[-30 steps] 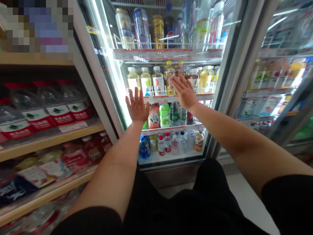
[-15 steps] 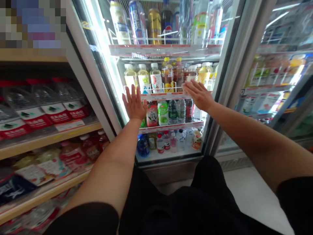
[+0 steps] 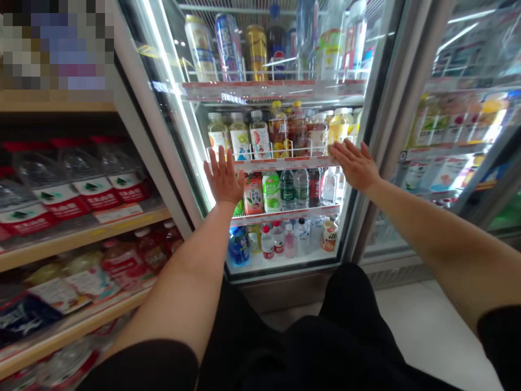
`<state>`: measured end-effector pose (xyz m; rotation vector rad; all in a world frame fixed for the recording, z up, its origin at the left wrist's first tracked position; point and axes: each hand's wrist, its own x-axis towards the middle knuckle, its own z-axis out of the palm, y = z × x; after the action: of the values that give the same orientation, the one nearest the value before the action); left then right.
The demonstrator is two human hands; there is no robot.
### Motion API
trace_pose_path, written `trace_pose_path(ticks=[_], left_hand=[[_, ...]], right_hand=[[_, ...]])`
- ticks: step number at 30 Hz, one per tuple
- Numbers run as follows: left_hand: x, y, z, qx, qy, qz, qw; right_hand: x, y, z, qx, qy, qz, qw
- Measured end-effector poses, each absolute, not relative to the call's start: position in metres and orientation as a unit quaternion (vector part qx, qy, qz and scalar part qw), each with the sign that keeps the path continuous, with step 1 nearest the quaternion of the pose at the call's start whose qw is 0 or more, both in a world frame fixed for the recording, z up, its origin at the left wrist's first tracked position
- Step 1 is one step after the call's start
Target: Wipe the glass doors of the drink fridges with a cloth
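Observation:
I face a lit drinks fridge (image 3: pixel 368 136) with shelves of bottles and cans. My left hand (image 3: pixel 223 176) is open, fingers spread, palm toward the left side of the fridge, level with the second shelf rail (image 3: pixel 285 162). My right hand (image 3: pixel 355 163) is open and flat, fingers stretched out, at the right end of that same rail, close to the fridge's right frame. Neither hand holds anything. Juice bottles (image 3: pixel 260 134) stand on the shelf just above the hands, and water and tea bottles (image 3: pixel 290 188) on the shelf below.
A wooden rack (image 3: pixel 85 233) on the left carries packs of water bottles and red-labelled drinks. Another glass-door fridge (image 3: pixel 459 130) stands to the right. Cans (image 3: pixel 230 41) fill the top shelf. My dark-clothed knees (image 3: pixel 337 326) are low in front, above a pale floor (image 3: pixel 423 326).
My right hand has slid rightward from the middle of the shelf rail to its right end. My left hand has stayed nearly still at the left side.

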<state>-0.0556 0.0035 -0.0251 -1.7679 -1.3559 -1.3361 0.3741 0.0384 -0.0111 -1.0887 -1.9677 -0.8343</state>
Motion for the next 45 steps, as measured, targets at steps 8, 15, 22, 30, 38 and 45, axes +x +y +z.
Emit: trace_pose_path(ticks=[8, 15, 22, 30, 38, 45], left_hand=[[-0.056, 0.005, -0.026, -0.646, -0.502, -0.502, 0.281], [-0.054, 0.001, -0.025, -0.646, -0.499, -0.51, 0.271], [-0.053, 0.0, -0.026, -0.65, -0.5, -0.506, 0.268], [-0.057, 0.005, -0.028, -0.644, -0.496, -0.509, 0.283], [-0.057, 0.004, -0.027, -0.646, -0.5, -0.504, 0.281], [-0.055, 0.002, -0.027, -0.646, -0.498, -0.507, 0.278]], right_hand=[[0.382, 0.04, -0.037, -0.433, -0.762, -0.28, 0.391], [0.348, 0.04, -0.039, -0.41, -0.746, -0.251, 0.461], [0.293, 0.024, -0.08, -0.269, -0.885, -0.258, 0.277], [0.257, 0.023, -0.057, -0.31, -0.831, -0.259, 0.383], [0.229, 0.02, -0.063, -0.26, -0.881, -0.246, 0.308], [0.208, 0.019, -0.067, -0.249, -0.886, -0.242, 0.308]])
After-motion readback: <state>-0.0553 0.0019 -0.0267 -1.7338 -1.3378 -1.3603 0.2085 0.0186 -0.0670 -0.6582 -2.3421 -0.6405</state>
